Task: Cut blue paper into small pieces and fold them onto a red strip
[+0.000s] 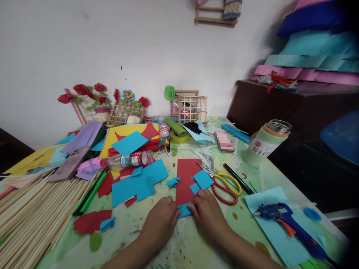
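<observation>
A small folded blue paper strip point(184, 210) lies between my hands at the near end of a red paper sheet point(188, 179). My left hand point(163, 215) has its fingers curled and pinches the strip's left end. On the other end, the bent fingers of my right hand point(207, 213) press and grip the paper. Just beyond my right hand sit small blue squares point(203, 179) on the red sheet. A crumpled blue piece point(173, 182) lies left of them, and open scissors point(228, 186) with red and yellow handles rest to the right.
Bamboo sticks point(36, 216) and green-edged pens lie left. A blue glue gun point(291, 220) rests on light blue paper at right, below a green bottle point(259, 147). Plastic bottles point(131, 160), paper sheets and bamboo frames point(193, 108) stand or lie further back.
</observation>
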`<state>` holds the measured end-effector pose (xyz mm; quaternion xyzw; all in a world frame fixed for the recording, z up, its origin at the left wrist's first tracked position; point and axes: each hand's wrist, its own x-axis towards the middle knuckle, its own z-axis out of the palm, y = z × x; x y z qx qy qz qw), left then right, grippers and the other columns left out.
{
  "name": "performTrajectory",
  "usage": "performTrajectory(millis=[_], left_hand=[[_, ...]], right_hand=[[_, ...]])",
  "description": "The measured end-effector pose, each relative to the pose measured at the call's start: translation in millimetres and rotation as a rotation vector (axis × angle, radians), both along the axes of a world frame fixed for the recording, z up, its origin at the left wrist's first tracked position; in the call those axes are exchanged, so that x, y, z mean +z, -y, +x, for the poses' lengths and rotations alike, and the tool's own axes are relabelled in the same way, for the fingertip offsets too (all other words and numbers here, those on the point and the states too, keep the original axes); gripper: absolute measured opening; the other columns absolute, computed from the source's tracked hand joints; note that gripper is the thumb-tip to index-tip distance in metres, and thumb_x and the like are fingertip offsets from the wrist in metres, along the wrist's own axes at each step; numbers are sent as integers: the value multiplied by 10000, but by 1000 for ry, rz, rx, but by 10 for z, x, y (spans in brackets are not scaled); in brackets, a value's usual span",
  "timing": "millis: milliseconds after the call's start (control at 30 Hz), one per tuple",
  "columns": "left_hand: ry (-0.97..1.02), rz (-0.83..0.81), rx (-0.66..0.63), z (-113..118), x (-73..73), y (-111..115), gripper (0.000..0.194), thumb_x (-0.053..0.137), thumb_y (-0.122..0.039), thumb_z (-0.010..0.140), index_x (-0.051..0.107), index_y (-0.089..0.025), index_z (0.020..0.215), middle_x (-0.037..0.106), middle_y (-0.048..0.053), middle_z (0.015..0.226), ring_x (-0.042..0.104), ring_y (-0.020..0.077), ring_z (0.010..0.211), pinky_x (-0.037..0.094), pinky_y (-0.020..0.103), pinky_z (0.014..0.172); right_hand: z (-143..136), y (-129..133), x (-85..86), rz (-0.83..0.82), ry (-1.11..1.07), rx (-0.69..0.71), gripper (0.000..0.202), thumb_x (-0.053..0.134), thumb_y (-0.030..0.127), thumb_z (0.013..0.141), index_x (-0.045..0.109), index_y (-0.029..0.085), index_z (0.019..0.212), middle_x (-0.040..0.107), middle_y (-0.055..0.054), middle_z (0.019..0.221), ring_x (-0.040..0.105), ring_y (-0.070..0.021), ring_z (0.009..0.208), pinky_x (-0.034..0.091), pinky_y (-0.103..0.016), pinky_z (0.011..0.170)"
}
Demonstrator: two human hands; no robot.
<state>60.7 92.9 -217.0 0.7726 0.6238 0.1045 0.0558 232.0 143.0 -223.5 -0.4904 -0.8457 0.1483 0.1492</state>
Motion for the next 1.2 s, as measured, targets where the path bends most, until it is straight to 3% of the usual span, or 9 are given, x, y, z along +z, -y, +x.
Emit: performTrajectory(millis=[400,500,600,700,833,900,1000,1067,1200], left_hand=[[-90,88,-18,-8,-69,-12,187,468,-249,878,576,-166,751,593,60,786,567,218,754,467,338,678],[-113,172,-17,-18,-86,-10,132,479,-237,875,587,-160,872,599,64,824,565,226,770,479,360,690],[-115,337,-175,-27,-148,26,218,441,-190,896,544,-198,1089,623,74,945,576,216,842,487,360,730],[-98,399,-327,-18,-209,100,258,376,-156,918,530,-193,1121,650,67,968,592,198,875,498,335,756],[-85,310,-263,11,-152,227,316,457,-228,869,524,-174,1173,646,85,1083,575,235,969,480,374,839],[-88,254,-265,17,-84,280,455,531,-375,815,512,-156,1215,619,117,1161,552,288,1021,453,434,871],[-119,224,-284,-7,-30,320,572,485,-531,808,518,-141,1226,601,139,1207,546,316,1040,419,472,877],[-154,246,-291,-53,-44,328,589,428,-568,829,518,-150,1235,599,127,1221,552,301,1038,399,452,881],[-226,349,-332,-209,-129,348,606,423,-582,833,488,-176,1278,590,75,1251,562,250,1036,381,364,863]], right_hand=[[-4,9,-55,72,40,-3,120,582,249,831,565,184,732,542,-52,849,482,-228,856,391,-356,782],[-15,8,-94,118,83,-24,84,604,245,814,559,179,789,539,-64,869,478,-244,859,392,-385,793],[-26,1,-138,173,104,-25,105,606,262,816,550,175,830,541,-77,888,480,-256,864,394,-403,800],[-35,-10,-181,222,92,-26,106,571,282,842,539,182,831,548,-77,881,493,-256,858,404,-404,788],[3,8,-202,258,65,-32,190,526,358,869,564,177,911,581,-113,966,519,-269,921,412,-421,809],[59,51,-181,288,57,90,470,522,495,840,513,162,1171,523,-172,1211,457,-316,1116,376,-463,899],[164,138,-119,272,66,414,837,437,665,795,196,184,1436,277,-135,1473,224,-325,1333,267,-486,1030],[216,179,-77,218,85,516,844,378,675,815,122,187,1454,214,-97,1499,159,-301,1365,220,-476,1069],[248,191,-34,164,108,522,841,341,674,830,131,148,1451,190,-119,1490,134,-297,1374,187,-495,1088]])
